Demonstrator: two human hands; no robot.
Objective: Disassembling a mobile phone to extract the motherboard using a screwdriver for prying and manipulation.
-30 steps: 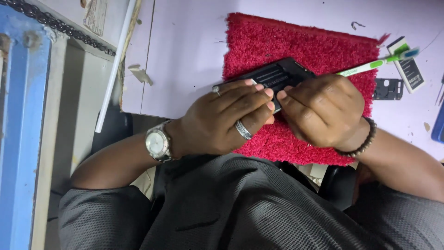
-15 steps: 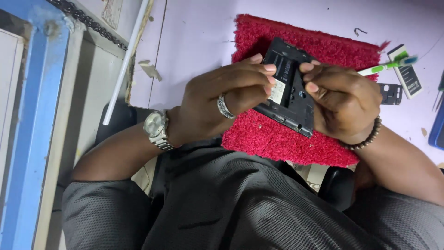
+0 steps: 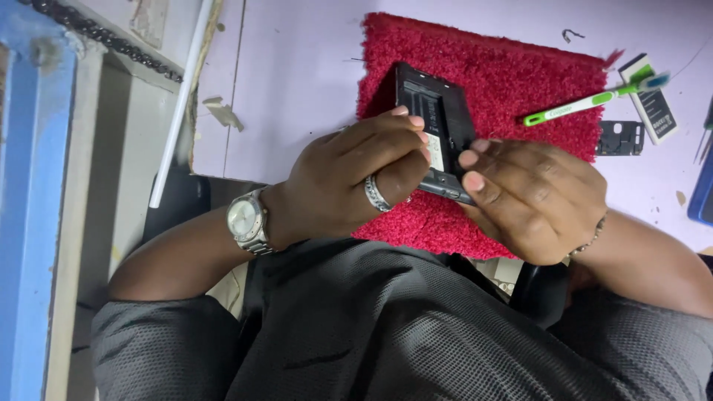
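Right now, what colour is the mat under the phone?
Red, a shaggy mat, seen in the head view beneath the black phone.

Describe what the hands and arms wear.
The left hand wears a silver ring, with a silver metal-band wristwatch at the wrist. The right hand has a thin beaded bracelet at its wrist. Dark grey short sleeves cover the upper arms.

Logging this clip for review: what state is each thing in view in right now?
Phone: back cover off, insides showing, tilted up over the mat.
Left hand: gripping the phone's edge.
Right hand: fingertips on the phone's other edge.
Red mat: flat on the table.
Toothbrush: lying across the mat's edge.
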